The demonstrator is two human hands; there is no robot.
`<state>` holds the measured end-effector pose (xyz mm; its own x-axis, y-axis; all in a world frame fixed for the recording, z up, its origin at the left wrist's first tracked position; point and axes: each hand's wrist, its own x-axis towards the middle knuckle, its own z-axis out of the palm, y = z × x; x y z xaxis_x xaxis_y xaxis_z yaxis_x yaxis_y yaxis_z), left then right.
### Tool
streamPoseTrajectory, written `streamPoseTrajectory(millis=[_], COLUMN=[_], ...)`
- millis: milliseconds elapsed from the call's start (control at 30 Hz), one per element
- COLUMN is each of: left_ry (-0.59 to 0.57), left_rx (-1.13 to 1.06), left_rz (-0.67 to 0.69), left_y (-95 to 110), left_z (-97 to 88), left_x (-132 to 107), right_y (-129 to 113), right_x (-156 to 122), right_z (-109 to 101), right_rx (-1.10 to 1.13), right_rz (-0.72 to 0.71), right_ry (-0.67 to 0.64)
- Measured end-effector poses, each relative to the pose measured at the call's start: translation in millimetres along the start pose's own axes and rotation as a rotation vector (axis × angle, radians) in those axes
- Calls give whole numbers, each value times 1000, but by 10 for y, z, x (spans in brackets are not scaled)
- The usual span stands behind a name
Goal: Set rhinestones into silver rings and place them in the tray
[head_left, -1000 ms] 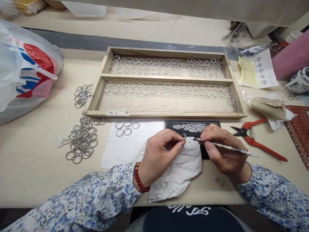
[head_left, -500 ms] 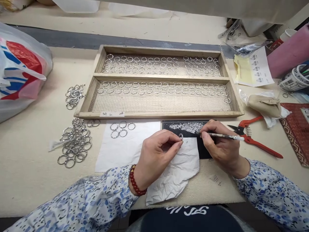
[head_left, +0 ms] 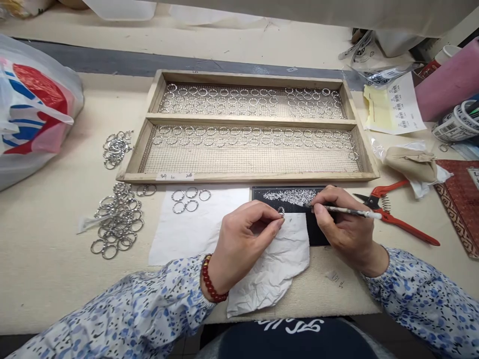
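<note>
Between the thumb and forefinger of my left hand [head_left: 245,244] is a small silver ring [head_left: 281,211], partly hidden by the fingertips. My right hand [head_left: 346,229] grips a slim pen-like tool [head_left: 352,211] with a pale rear end. Its tip is at the edge of many tiny shiny stones [head_left: 290,195] spread on a black tray [head_left: 319,234]. A crumpled white tissue [head_left: 273,274] lies under my left hand and overlaps the tray. To the left, several silver rings [head_left: 191,205] rest on a white paper sheet [head_left: 168,239].
A wooden frame with mesh [head_left: 247,177] holds rows of rings behind my hands. Piles of rings [head_left: 119,219] lie at left, near a plastic bag [head_left: 37,109]. Red-handled cutters [head_left: 407,227] lie right of my right hand, with a beige wrapped bundle [head_left: 409,162] behind them.
Both hands keep nearly the same pose and hold the same things. The whole view has shifted very slightly.
</note>
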<state>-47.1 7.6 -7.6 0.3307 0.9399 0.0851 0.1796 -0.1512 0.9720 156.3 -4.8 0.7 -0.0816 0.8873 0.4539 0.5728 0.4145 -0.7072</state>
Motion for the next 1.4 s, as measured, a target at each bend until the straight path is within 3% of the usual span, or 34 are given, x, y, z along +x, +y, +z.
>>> streamPoseTrajectory(millis=[333, 1400], left_ry=[13, 20], left_rx=[0, -8], left_rz=[16, 6], left_y=[-7, 18], left_z=[6, 10], left_x=[7, 10], right_y=[-96, -109], right_x=[-63, -48], right_z=[25, 33], right_rx=[372, 355], right_rz=[-27, -24], right_ry=[-34, -59])
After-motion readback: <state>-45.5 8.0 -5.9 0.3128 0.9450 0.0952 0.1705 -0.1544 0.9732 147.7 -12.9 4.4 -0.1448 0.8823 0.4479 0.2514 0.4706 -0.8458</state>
